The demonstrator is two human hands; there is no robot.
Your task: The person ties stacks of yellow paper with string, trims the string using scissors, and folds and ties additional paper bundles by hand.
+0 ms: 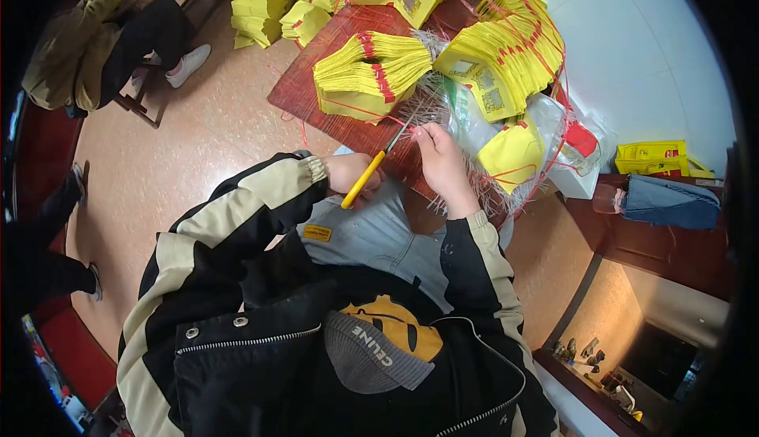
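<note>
Scissors with yellow handles (364,179) are in my left hand (353,175), their blades pointing up and right to the table's near edge. Close to the blade tips, my right hand (444,164) pinches the end of a thin red string. That string runs beside a fanned bundle of yellow packets (367,76) with red marks, lying on the dark red wooden table (322,35). White bristly strands (427,105) lie between this bundle and a larger curved stack of yellow packets (506,54) on its right. A loose yellow packet (511,155) rests on clear plastic near my right hand.
More yellow packet stacks (261,10) stand on the floor beyond the table. A seated person (142,42) is at the upper left, another person's legs (47,239) at the left edge. Folded denim (672,200) and a bottle (608,198) lie at the right.
</note>
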